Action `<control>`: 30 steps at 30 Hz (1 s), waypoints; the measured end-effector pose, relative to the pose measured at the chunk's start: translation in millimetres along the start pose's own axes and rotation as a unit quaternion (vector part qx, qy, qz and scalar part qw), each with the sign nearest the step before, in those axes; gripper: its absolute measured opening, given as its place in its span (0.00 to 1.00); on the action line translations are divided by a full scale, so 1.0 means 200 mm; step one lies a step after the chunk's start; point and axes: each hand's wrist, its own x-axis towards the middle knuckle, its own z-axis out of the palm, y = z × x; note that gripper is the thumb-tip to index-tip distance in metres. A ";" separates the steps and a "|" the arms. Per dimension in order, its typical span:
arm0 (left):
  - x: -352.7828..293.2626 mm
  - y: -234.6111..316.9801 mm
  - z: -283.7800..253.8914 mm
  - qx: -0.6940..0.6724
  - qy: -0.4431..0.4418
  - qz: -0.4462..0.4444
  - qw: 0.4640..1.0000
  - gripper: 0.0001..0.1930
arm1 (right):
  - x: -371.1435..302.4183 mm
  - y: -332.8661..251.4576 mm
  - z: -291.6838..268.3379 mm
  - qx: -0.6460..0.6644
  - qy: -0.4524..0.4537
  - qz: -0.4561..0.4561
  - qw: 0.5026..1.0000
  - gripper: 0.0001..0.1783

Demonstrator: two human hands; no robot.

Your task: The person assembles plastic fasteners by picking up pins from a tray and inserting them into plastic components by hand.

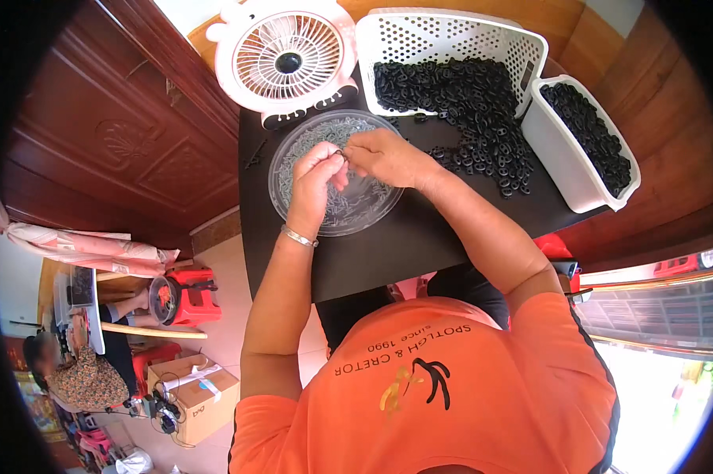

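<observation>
Over a round clear plastic basin filled with small greyish, see-through slender pieces, my two hands meet. In the closed fingers of my left hand is a small black piece, mostly covered by the fingertips. My right hand is closed too, its thumb and fingers pinched right beside that piece. Whatever the right fingertips pinch is too small and hidden to name. A bracelet circles my left wrist.
A white perforated basket lies tipped, black two-holed plastic pieces spilling onto the dark table. Right of it stands a white bin of similar pieces. A pink-white fan stands behind the basin. Another person sits far left.
</observation>
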 end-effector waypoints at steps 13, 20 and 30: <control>0.01 0.02 -0.02 -0.100 0.077 -0.063 0.990 0.07 | -0.01 -0.02 -0.02 0.042 0.060 -0.028 0.997 0.05; 0.00 0.02 0.02 0.000 0.040 -0.015 0.999 0.08 | -0.01 -0.04 -0.05 0.031 0.034 -0.027 0.999 0.04; -0.01 0.03 0.02 0.065 0.000 0.025 0.998 0.08 | -0.03 -0.07 -0.06 -0.008 0.051 -0.089 0.995 0.06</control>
